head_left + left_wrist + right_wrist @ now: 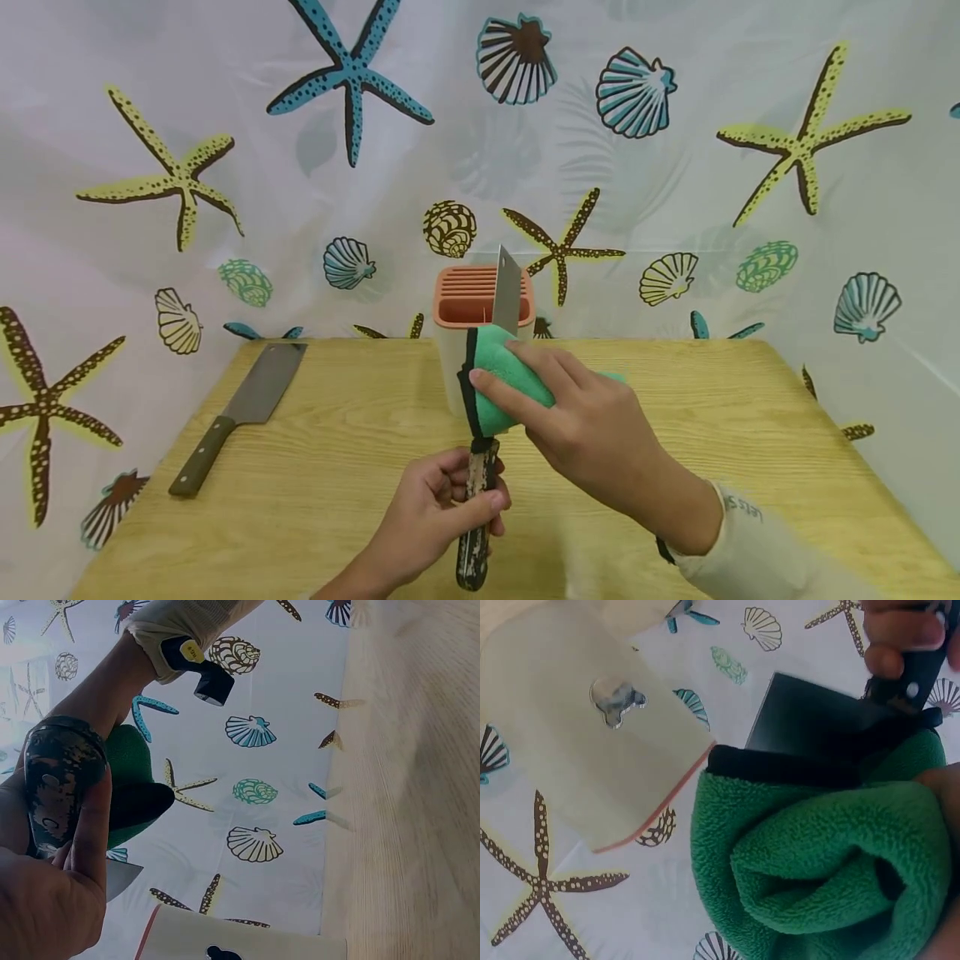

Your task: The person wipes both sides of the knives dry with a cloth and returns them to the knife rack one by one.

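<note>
My left hand [420,517] grips the worn, dark handle [472,560] of a knife held up over the table, its blade [507,287] pointing up and away. A green cloth [501,371] with a black edge is folded around the lower blade, and my right hand [592,417] pinches the cloth against it. Above the cloth the upper blade shows bare. The right wrist view has the cloth [817,862] bunched up, with part of the blade [802,720] beside it. In the left wrist view the handle's butt [64,780] shows chipped paint.
Behind the knife stands a cream knife holder [452,367] with an orange slotted top. A cleaver [262,387] with a green-brown handle lies at the left of the wooden table [337,400]. A patterned sheet [420,167] hangs behind and at the sides.
</note>
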{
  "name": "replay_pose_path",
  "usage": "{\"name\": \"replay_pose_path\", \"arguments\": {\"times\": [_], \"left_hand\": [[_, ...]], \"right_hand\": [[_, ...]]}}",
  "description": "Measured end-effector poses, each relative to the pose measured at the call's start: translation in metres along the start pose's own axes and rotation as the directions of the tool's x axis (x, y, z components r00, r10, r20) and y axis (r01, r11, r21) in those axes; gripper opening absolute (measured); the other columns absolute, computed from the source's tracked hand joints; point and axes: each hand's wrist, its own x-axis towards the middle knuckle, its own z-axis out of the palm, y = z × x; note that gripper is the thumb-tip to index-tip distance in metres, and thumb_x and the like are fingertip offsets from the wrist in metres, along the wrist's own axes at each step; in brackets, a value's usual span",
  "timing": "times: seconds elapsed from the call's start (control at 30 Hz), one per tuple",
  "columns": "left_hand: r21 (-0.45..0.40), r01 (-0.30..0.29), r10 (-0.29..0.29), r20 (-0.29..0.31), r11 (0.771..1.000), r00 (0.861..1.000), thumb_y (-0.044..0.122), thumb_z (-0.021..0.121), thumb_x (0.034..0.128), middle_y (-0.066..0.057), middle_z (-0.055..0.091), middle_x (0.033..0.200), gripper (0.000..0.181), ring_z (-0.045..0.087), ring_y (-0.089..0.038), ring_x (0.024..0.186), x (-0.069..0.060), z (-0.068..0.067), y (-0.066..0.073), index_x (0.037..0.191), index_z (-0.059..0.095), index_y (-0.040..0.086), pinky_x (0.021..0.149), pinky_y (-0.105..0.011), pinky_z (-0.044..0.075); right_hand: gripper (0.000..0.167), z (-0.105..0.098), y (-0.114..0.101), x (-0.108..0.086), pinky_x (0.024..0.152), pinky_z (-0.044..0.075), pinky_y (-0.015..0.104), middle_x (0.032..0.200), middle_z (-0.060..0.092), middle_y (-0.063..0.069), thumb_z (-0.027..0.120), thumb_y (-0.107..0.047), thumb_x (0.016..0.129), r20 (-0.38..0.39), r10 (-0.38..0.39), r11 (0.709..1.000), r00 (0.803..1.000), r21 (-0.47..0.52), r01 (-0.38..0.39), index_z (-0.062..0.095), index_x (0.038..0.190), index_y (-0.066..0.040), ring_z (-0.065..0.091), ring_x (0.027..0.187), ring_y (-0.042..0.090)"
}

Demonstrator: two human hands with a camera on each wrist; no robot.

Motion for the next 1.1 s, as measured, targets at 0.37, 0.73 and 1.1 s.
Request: {"name": "replay_pose_path", "arguments": {"times": [0.37, 0.73, 1.1], "left_hand": [[0.024, -0.008, 0.009, -0.040, 1.000, 0.999, 0.003, 0.060, 0.0982, 0.010, 0.073, 0.090, 0.030, 0.070, -0.002, 0.070, 0.004, -0.002, 0.002, 0.121, 0.055, -0.016, 0.066, -0.023, 0.061], [0.067, -0.039, 0.042, -0.044, 0.997, 0.998, -0.002, 0.067, 0.0911, 0.002, 0.075, 0.101, 0.039, 0.073, -0.006, 0.086, 0.003, -0.003, 0.005, 0.121, 0.053, -0.022, 0.064, -0.035, 0.064], [0.005, 0.017, -0.017, 0.068, 1.000, 0.998, 0.006, 0.062, 0.0984, -0.041, 0.061, 0.119, 0.040, 0.075, -0.010, 0.097, 0.001, -0.001, 0.001, 0.133, 0.053, -0.012, 0.083, -0.027, 0.062]], "right_hand": [[0.067, 0.006, -0.020, -0.021, 0.053, 0.059, 0.037, 0.128, 0.064, 0.012, 0.080, -0.005, 0.073, -0.065, 0.024, 0.996, 0.998, 0.092, -0.018, 0.062, 0.135, -0.026, 0.069, 0.096, 0.026], [0.024, 0.020, -0.033, -0.040, 0.066, 0.063, 0.034, 0.114, 0.065, 0.022, 0.055, -0.021, 0.103, -0.295, -0.018, 0.969, 0.955, 0.229, 0.089, 0.074, 0.114, -0.013, 0.071, 0.088, 0.030], [0.029, 0.017, -0.017, -0.027, 0.062, 0.062, 0.040, 0.118, 0.067, 0.016, 0.049, -0.022, 0.104, -0.224, 0.000, 0.997, 0.975, 0.081, 0.018, 0.072, 0.122, -0.022, 0.070, 0.091, 0.027]]}}
